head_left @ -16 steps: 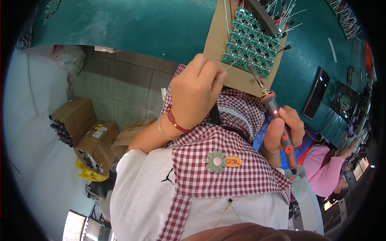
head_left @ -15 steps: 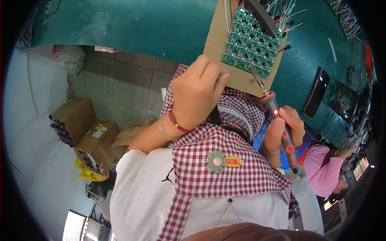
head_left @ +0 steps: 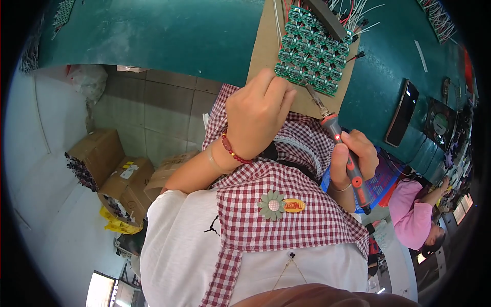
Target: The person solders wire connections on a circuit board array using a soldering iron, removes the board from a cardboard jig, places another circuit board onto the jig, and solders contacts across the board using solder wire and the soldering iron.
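A soldering iron (head_left: 350, 166) with a grey and red handle is gripped in my right hand (head_left: 355, 156), a red light glowing on it. Its metal tip reaches the near edge of a panel of small green circuit boards (head_left: 311, 53); whether it touches cannot be told. My left hand (head_left: 260, 110) is closed in a pinch just left of the tip, at the panel's near left corner. A thin solder wire showed from these fingers a moment earlier; now it is mostly hidden. The panel lies on a brown board (head_left: 262, 53), with a dark bar (head_left: 327, 19) across its far part.
White, red and black wires (head_left: 360, 15) spread beyond the panel. A phone (head_left: 402, 112) and a black square device (head_left: 440, 125) lie right on the green table (head_left: 153, 36). Cardboard boxes (head_left: 99, 153) stand at the left. A person in pink (head_left: 409, 212) sits far right.
The panel and its brown board appear shifted slightly left. The soldering iron has moved left with my right hand. My left hand has come a little right, nearer the iron's tip.
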`<state>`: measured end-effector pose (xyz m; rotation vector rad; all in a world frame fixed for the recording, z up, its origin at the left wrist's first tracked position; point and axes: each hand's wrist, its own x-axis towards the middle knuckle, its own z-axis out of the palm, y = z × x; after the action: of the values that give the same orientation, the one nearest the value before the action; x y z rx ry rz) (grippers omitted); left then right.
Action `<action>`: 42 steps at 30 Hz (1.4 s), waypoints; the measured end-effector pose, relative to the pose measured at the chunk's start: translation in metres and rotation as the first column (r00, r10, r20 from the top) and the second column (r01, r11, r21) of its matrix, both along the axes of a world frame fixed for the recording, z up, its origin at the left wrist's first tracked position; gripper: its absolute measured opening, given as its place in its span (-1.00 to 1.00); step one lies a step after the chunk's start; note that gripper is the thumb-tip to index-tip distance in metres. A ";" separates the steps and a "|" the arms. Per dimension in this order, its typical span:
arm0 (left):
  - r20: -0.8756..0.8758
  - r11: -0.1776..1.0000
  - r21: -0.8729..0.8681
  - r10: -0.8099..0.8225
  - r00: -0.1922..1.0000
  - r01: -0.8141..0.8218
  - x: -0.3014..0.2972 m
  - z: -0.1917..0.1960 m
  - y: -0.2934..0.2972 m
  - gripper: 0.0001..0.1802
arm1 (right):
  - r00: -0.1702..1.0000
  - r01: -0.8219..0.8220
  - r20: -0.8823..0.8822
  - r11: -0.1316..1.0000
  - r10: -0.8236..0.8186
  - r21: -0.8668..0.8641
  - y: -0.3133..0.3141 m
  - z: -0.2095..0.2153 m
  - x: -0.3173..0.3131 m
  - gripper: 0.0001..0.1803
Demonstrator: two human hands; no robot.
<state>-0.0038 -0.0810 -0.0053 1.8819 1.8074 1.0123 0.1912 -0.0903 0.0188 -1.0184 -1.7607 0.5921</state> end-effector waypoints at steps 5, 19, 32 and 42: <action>0.013 1.000 0.016 0.001 1.000 -0.001 0.000 0.001 0.001 -0.81 | 0.987 -0.085 0.139 0.996 0.079 0.035 0.006 0.011 -0.003 -0.83; 0.092 0.999 -0.029 -0.020 0.996 0.023 0.001 0.002 -0.002 -0.79 | 0.999 0.008 -0.042 0.996 -0.004 0.087 -0.001 -0.002 0.005 -0.81; 0.099 0.998 0.010 -0.070 0.993 0.070 0.014 -0.001 0.004 -0.80 | 0.999 0.037 -0.038 0.999 -0.036 0.027 -0.006 -0.006 0.015 -0.84; 0.057 0.998 0.022 -0.061 0.997 0.060 0.014 0.000 0.006 -0.79 | 1.000 0.024 -0.019 0.999 -0.023 0.035 -0.006 -0.006 0.014 -0.84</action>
<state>0.0097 -0.0746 -0.0048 1.8869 1.7043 1.0562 0.2056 -0.0960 0.0131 -1.0049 -1.7349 0.5526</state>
